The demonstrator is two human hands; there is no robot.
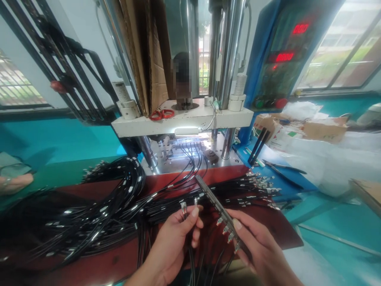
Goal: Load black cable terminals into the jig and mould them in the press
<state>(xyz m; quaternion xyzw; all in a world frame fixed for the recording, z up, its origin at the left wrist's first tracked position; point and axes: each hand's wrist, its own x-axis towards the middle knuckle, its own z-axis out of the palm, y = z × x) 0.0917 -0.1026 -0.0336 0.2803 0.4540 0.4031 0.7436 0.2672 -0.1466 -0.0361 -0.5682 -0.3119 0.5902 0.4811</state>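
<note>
My left hand (178,234) is closed around a few black cables (192,264), whose small metal connectors (183,206) stick up past the thumb and fingertips. A long dark metal bar (216,202) slants through the middle, its lower part gripped between thumb and fingers of my right hand (256,238). Several metal connectors (228,233) sit in a row along the bar's lower left edge, with cables hanging beneath. The bar's far end points toward the press and is apart from my left hand's connectors.
A press stands ahead, with cables running into its lit mould (186,149). Bundles of black cables (119,198) cover the red table (268,226). Red-handled scissors (161,114) rest on the press plate. Tweezers (284,171) lie on a blue surface at right. Another person's hand (18,182) shows far left.
</note>
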